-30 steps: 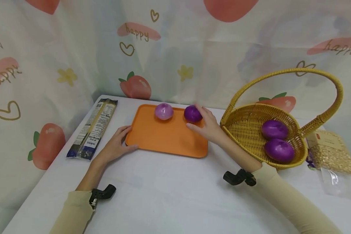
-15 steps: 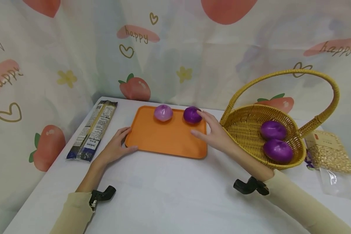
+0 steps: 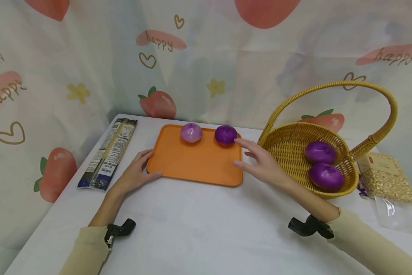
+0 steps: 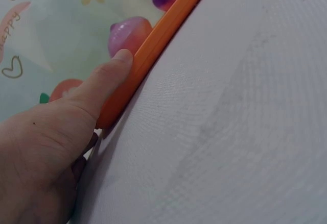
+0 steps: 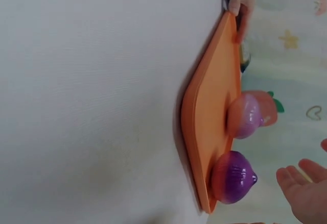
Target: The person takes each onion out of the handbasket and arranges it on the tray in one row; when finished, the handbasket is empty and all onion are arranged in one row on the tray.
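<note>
The orange tray (image 3: 195, 164) lies flat on the white table. My left hand (image 3: 135, 173) grips its left front corner; in the left wrist view the thumb (image 4: 115, 71) lies along the rim and the other fingers are mostly hidden. Along the tray's back side sit a pale purple onion (image 3: 191, 133) and a dark purple onion (image 3: 225, 135), both glossy with a pointed tip. My right hand (image 3: 264, 164) hovers by the tray's right edge, fingers spread and holding nothing. The right wrist view shows its fingertips (image 5: 291, 178) apart from the dark onion.
Right of the tray stands a yellow wicker basket (image 3: 285, 152) with a tall handle; two dark purple onions (image 3: 326, 176) lie inside. Beyond it is a bag of pale grains (image 3: 386, 179). A long printed packet (image 3: 107, 152) lies on the left. A patterned curtain (image 3: 206, 76) hangs behind.
My right hand has let go of the dark purple onion and drawn back to the right, towards the basket. The onion stays on the tray. My left hand keeps its place.
</note>
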A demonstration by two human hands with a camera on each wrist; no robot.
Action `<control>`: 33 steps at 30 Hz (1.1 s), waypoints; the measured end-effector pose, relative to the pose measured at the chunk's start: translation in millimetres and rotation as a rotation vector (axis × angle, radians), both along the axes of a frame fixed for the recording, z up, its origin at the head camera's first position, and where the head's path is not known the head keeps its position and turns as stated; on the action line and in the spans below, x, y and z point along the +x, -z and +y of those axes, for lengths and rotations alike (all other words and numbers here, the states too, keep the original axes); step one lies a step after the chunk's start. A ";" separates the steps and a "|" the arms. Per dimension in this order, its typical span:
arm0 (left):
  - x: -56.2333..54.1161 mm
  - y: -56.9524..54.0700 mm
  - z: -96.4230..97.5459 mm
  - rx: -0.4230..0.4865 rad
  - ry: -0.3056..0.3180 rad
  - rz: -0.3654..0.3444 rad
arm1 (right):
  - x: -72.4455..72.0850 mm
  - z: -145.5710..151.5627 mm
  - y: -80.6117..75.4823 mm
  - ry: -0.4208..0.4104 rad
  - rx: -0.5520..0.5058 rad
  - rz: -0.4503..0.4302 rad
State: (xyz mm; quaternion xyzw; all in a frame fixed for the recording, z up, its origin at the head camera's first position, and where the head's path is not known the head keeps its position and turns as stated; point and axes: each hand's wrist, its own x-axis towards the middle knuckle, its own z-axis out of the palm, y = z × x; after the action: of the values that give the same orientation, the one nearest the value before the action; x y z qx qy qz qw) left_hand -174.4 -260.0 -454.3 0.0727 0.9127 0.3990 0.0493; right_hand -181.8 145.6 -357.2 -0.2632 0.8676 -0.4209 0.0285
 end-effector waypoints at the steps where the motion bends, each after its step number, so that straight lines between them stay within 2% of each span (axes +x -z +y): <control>1: 0.1 0.1 -0.1 -0.002 -0.001 0.001 | 1.3 1.9 -0.8 -0.003 -0.002 0.002; 11: 2.4 1.5 -0.2 0.012 -0.002 -0.012 | 6.6 17.8 -0.3 -0.004 -0.019 -0.004; 20: 3.0 -0.1 -1.7 -0.002 0.003 0.011 | 10.9 26.3 1.4 0.038 0.039 -0.011; 26: 1.8 -0.5 -0.8 0.006 0.011 0.007 | 15.8 34.6 2.6 0.035 0.056 0.031; 33: 0.3 -0.9 -0.7 -0.006 0.007 0.021 | 22.5 45.7 0.5 0.009 0.010 0.074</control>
State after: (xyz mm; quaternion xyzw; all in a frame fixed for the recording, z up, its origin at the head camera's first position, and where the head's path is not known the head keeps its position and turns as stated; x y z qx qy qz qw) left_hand -174.1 -260.7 -453.4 0.0803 0.9141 0.3952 0.0412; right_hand -159.3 191.2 -357.7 -0.2743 0.8713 -0.4069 -0.0042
